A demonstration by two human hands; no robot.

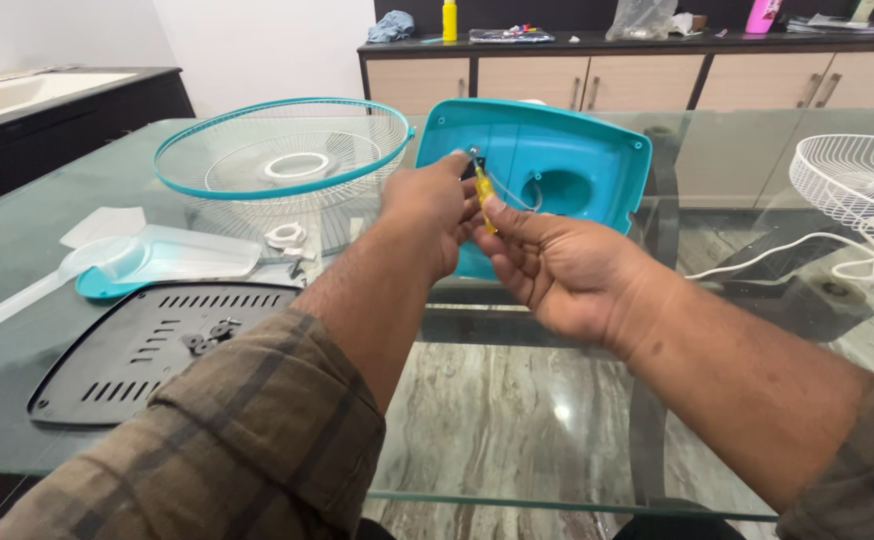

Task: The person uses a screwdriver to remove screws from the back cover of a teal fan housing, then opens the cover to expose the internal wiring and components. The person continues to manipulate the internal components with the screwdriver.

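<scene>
Both hands meet over a glass table [517, 420], whose transparent top shows veined stone flooring beneath. The left hand [429, 212] is closed in a loose fist, fingers curled around the upper end of a small yellow-handled screwdriver [483, 196]. The right hand [557, 265] pinches the same tool lower down between thumb and fingers; most of the handle is hidden inside the two grips, so only a short yellow strip shows. The tip meets the teal plastic base housing [577, 165], a smooth, rounded-cornered shell tilted up on edge at twelve o'clock from the hands, with a round recess in its inner face. What the tip touches is probably a screw, though it is too small to make out.

At ten o'clock sits a wire fan guard [282, 150], a round mesh dome with a teal rim. At nine o'clock lie translucent fan blades [147, 258] on a teal hub, and at eight o'clock a flat black slotted plate [127, 360] carries a few loose metal bits. A white wire guard [857, 180] is cut off by the right edge at three o'clock, with a white cord trailing from it.

The near table edge runs close below the forearms, and bare glass lies between them.
</scene>
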